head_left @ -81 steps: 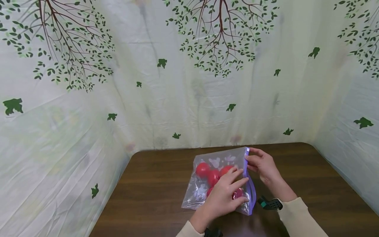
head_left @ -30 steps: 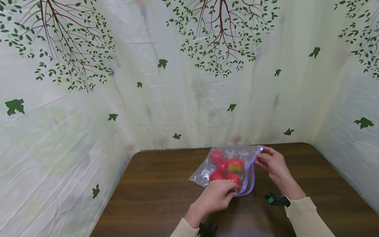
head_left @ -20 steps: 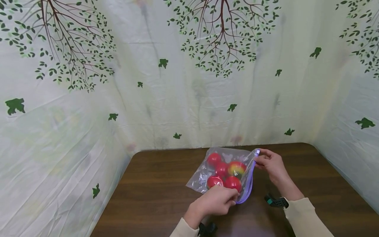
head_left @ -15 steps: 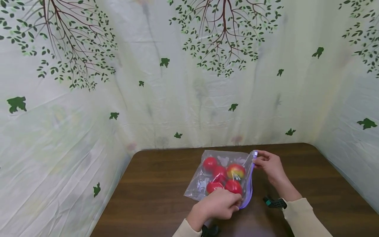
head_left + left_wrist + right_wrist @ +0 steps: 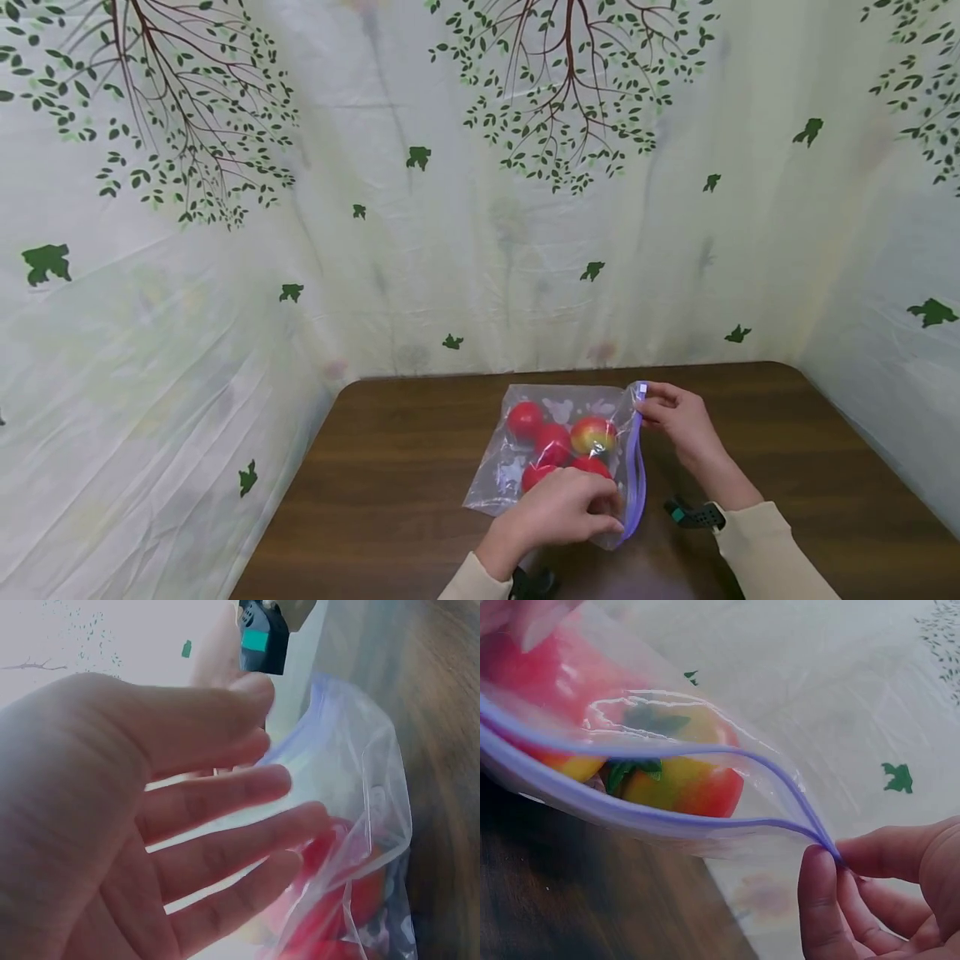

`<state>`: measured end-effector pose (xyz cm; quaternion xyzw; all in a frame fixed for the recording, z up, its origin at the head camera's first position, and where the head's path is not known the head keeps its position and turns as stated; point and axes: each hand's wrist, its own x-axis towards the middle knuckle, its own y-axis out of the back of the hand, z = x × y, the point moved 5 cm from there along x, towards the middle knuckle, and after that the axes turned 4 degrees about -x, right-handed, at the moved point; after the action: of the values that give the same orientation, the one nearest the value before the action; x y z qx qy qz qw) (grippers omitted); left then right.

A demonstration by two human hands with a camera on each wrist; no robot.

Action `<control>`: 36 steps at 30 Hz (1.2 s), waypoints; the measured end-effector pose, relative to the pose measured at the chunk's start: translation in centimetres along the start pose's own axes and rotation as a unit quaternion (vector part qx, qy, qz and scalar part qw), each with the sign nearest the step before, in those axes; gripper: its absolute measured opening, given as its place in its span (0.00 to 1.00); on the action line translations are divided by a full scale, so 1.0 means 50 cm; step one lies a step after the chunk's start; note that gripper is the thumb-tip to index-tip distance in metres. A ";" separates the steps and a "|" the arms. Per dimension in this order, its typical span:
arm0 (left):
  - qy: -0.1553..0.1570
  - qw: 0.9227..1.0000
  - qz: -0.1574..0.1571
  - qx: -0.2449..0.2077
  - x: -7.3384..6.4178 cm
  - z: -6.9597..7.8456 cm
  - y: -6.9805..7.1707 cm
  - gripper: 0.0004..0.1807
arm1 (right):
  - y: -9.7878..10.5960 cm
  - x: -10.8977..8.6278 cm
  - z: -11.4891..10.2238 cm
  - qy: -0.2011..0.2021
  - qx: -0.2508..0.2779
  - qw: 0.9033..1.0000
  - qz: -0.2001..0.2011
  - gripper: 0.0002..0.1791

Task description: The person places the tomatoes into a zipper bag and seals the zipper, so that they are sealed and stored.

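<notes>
A clear zip bag (image 5: 491, 479) with a purple zip strip (image 5: 635, 492) lies on the table. Inside are several red, tomato-like fruits (image 5: 552, 442); one fruit (image 5: 593, 434) is red and yellow, and green leafy tops show in the right wrist view. My right hand (image 5: 682, 425) pinches the far end of the zip strip between thumb and fingers. In the right wrist view, the bag's mouth gapes between two purple edges (image 5: 697, 822). My left hand (image 5: 562, 512) is over the bag's near side, covering part of the lower fruits. Its fingers (image 5: 225, 859) are loosely spread, holding nothing.
The brown wooden table (image 5: 390, 500) extends on both sides of the bag. Behind it hangs a pale curtain (image 5: 480, 275) printed with trees and green leaves. A dark strap device (image 5: 695, 514) sits on the right wrist.
The bag was raised and tilted, its mouth shifted right, then came back down left. My left hand went from spread over the fruits to gripping the near edge, then let go. My right hand kept its pinch.
</notes>
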<state>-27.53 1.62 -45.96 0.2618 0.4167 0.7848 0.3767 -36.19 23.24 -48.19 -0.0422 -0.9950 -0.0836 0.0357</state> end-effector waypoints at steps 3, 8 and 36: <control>-0.017 1.000 0.011 -0.013 0.004 -0.001 0.005 0.15 | 0.008 0.000 -0.001 0.002 -0.002 1.000 -0.002 0.28; -0.027 0.998 0.015 -0.060 0.010 -0.007 0.004 0.22 | 0.016 0.000 0.000 -0.005 -0.007 1.000 -0.007 0.30; 0.029 0.925 0.205 -0.320 0.176 -0.122 0.122 0.11 | -0.004 0.017 -0.022 0.033 -0.049 0.997 -0.056 0.25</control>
<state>-39.32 3.68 -43.07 0.1841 0.0912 0.9436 0.2597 -37.00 22.93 -47.05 0.0151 -0.9888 -0.1351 0.0611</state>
